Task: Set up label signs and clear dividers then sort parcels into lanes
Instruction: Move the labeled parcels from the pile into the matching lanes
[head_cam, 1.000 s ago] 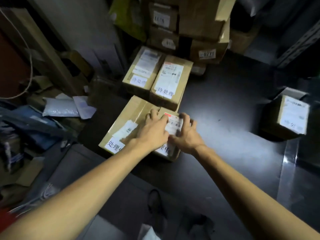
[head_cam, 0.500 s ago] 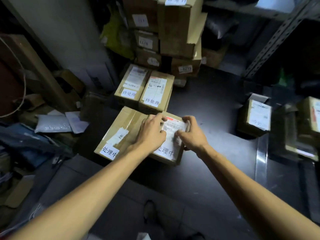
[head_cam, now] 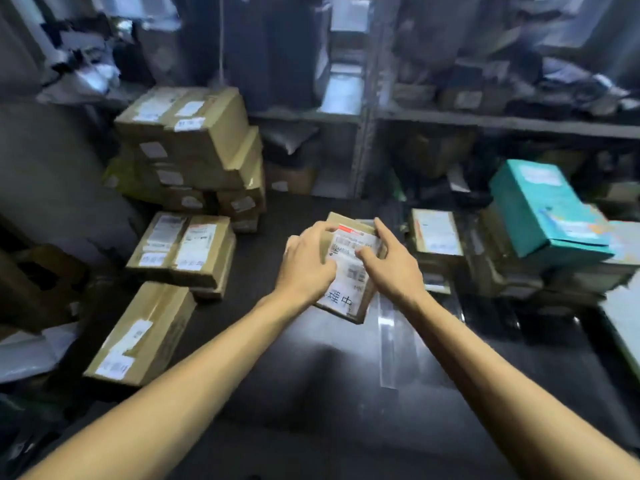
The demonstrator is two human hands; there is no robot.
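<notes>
One labelled parcel (head_cam: pixel 349 271), gripped at its sides by left hand (head_cam: pixel 308 263) and right hand (head_cam: pixel 393 270); left of parcel, three flat boxes (head_cam: pixel 142 336); right, one teal box (head_cam: pixel 540 209); nearer, one clear divider (head_cam: pixel 389 344).

The bare left forearm (head_cam: pixel 173 386) and bare right forearm (head_cam: pixel 502 375) reach forward from the lower corners and converge at the middle. The left hand (head_cam: pixel 308 263), back upward, curls its fingers (head_cam: pixel 323 229) over the left edge of a small brown cardboard parcel with a white printed label (head_cam: pixel 349 271). The right hand (head_cam: pixel 393 268) grips the opposite side, thumb on top and index finger stretched along the right edge.
</notes>
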